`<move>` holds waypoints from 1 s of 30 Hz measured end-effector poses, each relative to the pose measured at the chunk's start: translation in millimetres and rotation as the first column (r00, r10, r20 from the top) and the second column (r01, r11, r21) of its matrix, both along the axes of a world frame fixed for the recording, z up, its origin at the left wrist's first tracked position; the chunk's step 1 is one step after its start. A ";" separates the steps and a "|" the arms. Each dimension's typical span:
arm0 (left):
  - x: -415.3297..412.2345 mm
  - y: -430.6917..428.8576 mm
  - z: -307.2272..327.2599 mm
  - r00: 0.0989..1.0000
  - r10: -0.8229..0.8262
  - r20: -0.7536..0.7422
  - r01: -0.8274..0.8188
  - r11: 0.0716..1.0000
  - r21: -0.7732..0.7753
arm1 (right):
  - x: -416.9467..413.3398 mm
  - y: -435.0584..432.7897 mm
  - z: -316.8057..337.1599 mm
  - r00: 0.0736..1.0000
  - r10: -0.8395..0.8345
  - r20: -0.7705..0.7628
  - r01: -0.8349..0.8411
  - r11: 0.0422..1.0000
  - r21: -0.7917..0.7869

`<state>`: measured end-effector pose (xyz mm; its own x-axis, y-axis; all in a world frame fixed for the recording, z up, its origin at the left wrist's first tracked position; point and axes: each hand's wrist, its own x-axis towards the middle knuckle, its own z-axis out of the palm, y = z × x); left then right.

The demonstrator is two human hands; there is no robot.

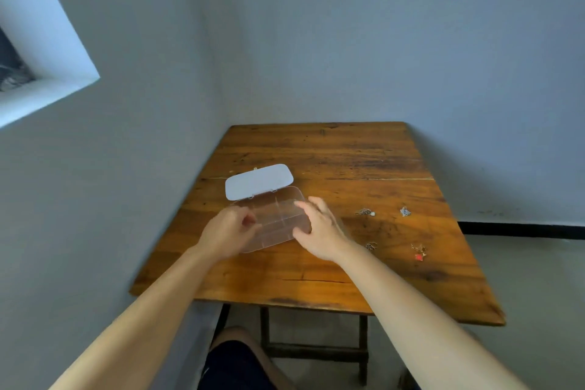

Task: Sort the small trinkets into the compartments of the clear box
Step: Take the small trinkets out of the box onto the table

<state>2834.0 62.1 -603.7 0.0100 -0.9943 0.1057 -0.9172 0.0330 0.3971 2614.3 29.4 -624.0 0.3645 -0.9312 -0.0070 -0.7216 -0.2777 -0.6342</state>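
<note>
The clear box (274,219) lies on the wooden table (332,275) with its lid (259,181) swung open toward the wall. Thin dividers split it into several compartments, and I see nothing in them. My left hand (226,233) grips the box's left end and my right hand (319,229) grips its right end. Small trinkets lie loose to the right: a silvery one (365,212), another silvery one (405,211), a dark one (370,246) close to my right wrist, and a gold and red one (419,253).
The table stands in a corner, with grey walls right behind and to the left. A window recess (38,51) is high on the left wall. The table's front edge (316,304) is above my knee (235,355).
</note>
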 end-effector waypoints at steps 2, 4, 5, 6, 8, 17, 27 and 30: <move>7.8 3.8 -6.0 0.990 -0.023 0.139 0.020 1.000 0.022 | 8.7 3.7 -8.1 0.996 0.041 -0.073 -0.039 0.999 0.038; 9.7 3.6 -11.2 0.978 -0.040 0.205 0.034 0.999 0.032 | 11.3 4.9 -18.9 0.980 0.040 -0.195 -0.044 0.999 -0.016; 9.2 2.5 -13.6 0.978 -0.050 0.202 0.040 0.998 0.051 | 11.0 5.3 -23.6 0.974 0.029 -0.225 -0.040 0.998 -0.044; 8.6 1.1 -16.6 0.981 -0.062 0.182 0.048 0.996 0.080 | 9.9 4.9 -27.9 0.972 0.018 -0.236 -0.034 0.997 -0.063; 7.6 -0.4 -24.5 0.984 -0.092 0.153 0.070 0.987 0.147 | 7.3 5.0 -33.4 0.971 0.015 -0.238 -0.034 0.997 -0.076; 17.2 -11.3 -28.6 0.980 -0.183 0.075 0.162 0.960 0.228 | 5.9 4.7 -42.4 0.976 -0.004 -0.217 -0.031 0.987 -0.159; 17.2 -15.7 -19.4 0.980 -0.187 0.072 0.151 0.925 0.350 | 10.0 7.4 -43.5 0.974 -0.027 -0.225 -0.016 0.983 -0.185; 15.9 -17.3 -11.5 0.951 -0.218 0.217 0.131 0.925 0.357 | 9.9 6.9 -43.7 0.973 -0.026 -0.230 -0.019 0.982 -0.191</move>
<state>2849.9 44.8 -615.2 -0.1500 -0.9548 -0.2565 -0.9790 0.1072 0.1733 2624.2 36.3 -667.6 0.3706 -0.9247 0.0867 -0.8432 -0.3742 -0.3860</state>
